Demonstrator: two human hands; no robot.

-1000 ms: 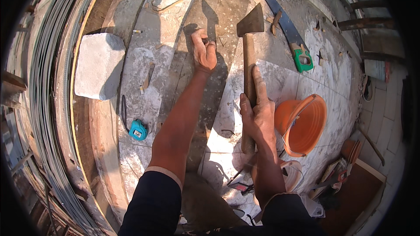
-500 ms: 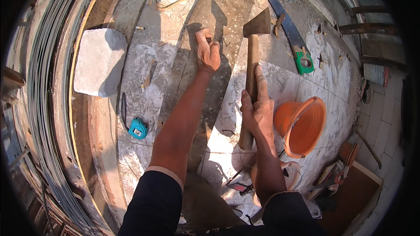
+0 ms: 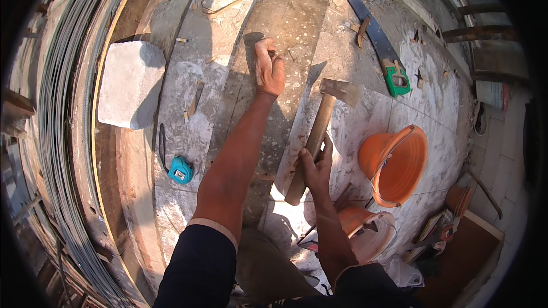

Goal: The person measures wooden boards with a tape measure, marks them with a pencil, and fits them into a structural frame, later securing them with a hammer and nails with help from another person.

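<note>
1. While the left hand (image 3: 268, 67) was curled nearly closed over a long, grey, speckled board (image 3: 299, 34), a dark spot showed between its thumb and fingers; whether it pinched something, or touched the board, could not be told.
2. The right hand (image 3: 318, 162) was wrapped around the wooden handle of an axe (image 3: 319, 125), fingers and thumb closed on its lower half.
3. The axe was to the right of the board, tilted, its metal head at the upper right and its butt at the lower left.
4. Right of the axe stood an orange bucket (image 3: 368, 157); beyond it, farther from the person, lay a green-handled saw (image 3: 377, 37).
5. Left of the board were a teal tape measure (image 3: 181, 170) and a pale, rough block (image 3: 128, 85).
</note>
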